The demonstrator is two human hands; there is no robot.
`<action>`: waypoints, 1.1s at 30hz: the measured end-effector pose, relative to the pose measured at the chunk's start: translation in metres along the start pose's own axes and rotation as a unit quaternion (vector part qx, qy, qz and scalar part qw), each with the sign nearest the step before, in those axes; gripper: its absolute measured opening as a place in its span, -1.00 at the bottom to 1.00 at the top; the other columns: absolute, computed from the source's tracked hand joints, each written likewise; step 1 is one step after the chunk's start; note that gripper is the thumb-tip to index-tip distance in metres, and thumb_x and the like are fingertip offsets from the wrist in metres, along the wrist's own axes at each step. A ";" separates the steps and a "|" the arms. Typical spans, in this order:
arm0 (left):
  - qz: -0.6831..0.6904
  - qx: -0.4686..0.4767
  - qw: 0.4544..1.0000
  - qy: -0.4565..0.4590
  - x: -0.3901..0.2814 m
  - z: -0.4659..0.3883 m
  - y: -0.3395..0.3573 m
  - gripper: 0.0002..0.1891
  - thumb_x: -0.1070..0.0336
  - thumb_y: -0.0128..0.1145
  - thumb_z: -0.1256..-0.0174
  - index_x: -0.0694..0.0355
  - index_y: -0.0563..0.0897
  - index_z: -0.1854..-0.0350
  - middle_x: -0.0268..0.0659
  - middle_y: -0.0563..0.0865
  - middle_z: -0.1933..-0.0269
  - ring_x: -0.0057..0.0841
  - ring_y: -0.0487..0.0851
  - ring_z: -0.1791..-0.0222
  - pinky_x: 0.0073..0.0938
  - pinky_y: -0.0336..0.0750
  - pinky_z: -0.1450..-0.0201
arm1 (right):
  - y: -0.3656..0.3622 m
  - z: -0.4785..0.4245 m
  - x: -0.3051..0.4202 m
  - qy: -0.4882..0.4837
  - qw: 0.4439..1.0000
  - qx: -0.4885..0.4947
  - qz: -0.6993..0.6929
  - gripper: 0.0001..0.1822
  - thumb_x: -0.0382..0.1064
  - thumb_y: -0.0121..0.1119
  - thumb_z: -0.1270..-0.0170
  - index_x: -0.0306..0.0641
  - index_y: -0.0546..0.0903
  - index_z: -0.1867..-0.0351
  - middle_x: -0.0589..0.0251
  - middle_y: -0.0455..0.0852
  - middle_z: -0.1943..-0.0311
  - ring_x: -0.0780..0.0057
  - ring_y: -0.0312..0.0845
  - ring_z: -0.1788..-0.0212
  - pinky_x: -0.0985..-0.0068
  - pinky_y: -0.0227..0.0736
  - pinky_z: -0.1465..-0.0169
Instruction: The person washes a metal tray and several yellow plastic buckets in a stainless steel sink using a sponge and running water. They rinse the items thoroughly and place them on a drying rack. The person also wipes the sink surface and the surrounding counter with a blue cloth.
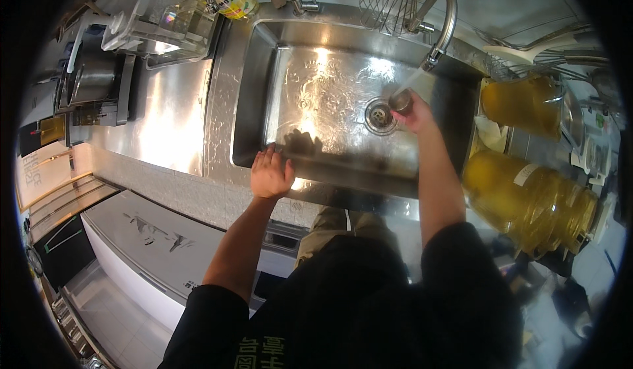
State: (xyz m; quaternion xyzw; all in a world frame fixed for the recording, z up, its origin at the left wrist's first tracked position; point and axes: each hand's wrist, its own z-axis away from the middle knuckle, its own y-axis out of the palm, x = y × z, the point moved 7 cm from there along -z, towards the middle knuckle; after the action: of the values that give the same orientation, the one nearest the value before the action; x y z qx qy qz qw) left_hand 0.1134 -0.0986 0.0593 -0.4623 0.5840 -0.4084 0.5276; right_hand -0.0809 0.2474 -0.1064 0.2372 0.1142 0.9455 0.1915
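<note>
In my right hand (417, 114) is a small metal cup (401, 101), held above the basin of a stainless steel sink (336, 92), beside the drain (380, 115). Water streams from the curved faucet (447, 27) at the upper right towards the cup. My left hand (272, 172) rests at the sink's near left edge, fingers pointing over the rim, with nothing in it. Its shadow falls on the basin floor.
Yellow translucent containers (524, 196) stand right of the sink. Wire whisks (390, 3) hang beyond the far rim. A yellow-labelled bottle (237, 0) and a clear plastic container (163, 27) are at the upper left. A white chest-like unit (158, 250) stands lower left.
</note>
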 end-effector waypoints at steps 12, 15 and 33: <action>0.009 0.007 1.000 -0.013 0.002 0.002 0.001 -0.62 0.10 0.07 -0.15 0.36 0.60 0.18 0.09 0.60 -0.05 0.01 0.60 0.04 -0.09 0.42 -0.16 | 0.054 -0.027 0.011 -0.082 0.991 0.094 0.053 -0.56 -0.06 0.09 -0.34 0.08 0.46 -0.24 0.28 0.48 -0.04 0.39 0.49 0.27 0.47 0.42 0.37; 0.014 0.009 1.000 -0.010 0.001 0.003 0.002 -0.62 0.11 0.08 -0.14 0.36 0.60 0.17 0.09 0.61 -0.04 0.01 0.60 0.05 -0.09 0.42 -0.15 | 0.043 -0.034 0.013 -0.218 0.953 -0.019 0.209 -0.48 0.03 0.09 -0.30 -0.14 0.47 -0.23 0.13 0.52 -0.09 0.29 0.46 0.17 0.41 0.38 0.22; 0.009 0.028 0.999 -0.020 0.000 0.001 0.002 -0.63 0.10 0.07 -0.14 0.33 0.61 0.18 0.06 0.63 -0.01 -0.02 0.59 0.04 -0.11 0.42 -0.15 | 0.036 0.082 0.006 -0.594 0.590 -0.171 0.520 -0.46 -0.27 0.43 0.05 -0.26 0.50 -0.02 -0.07 0.51 -0.02 -0.01 0.48 -0.03 0.25 0.43 -0.09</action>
State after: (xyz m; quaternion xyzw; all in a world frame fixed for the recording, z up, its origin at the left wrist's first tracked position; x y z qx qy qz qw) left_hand 0.1143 -0.0981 0.0570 -0.4502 0.5657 -0.4105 0.5556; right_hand -0.0561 0.2279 -0.0221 0.7278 -0.3312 0.5363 -0.2702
